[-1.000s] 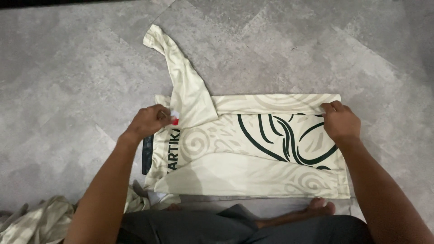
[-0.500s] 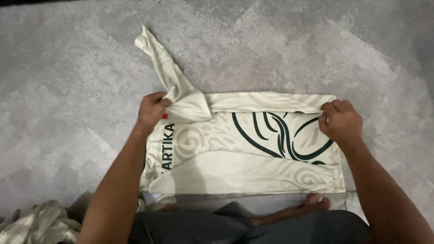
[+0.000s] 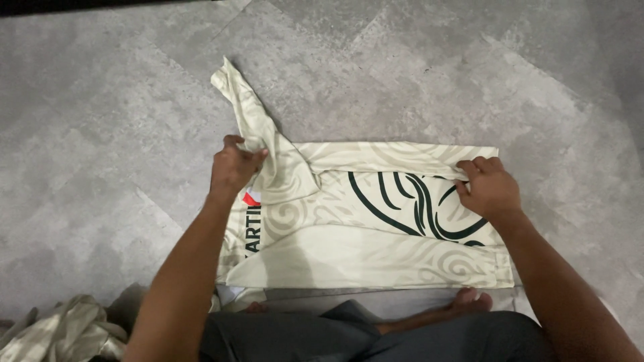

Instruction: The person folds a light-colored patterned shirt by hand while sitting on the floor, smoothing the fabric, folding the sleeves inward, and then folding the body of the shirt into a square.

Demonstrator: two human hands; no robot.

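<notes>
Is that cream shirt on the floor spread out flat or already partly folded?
Partly folded. The cream shirt has its near and far edges turned in over the body, while one sleeve sticks out, gripped by the left hand.

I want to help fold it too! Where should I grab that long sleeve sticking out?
Probably near the sleeve's free end, coming from the far left side. It lies flat on the floor pointing away from the shirt, with nothing on it there. The left hand already pinches its base; the right hand pins the far edge.
</notes>
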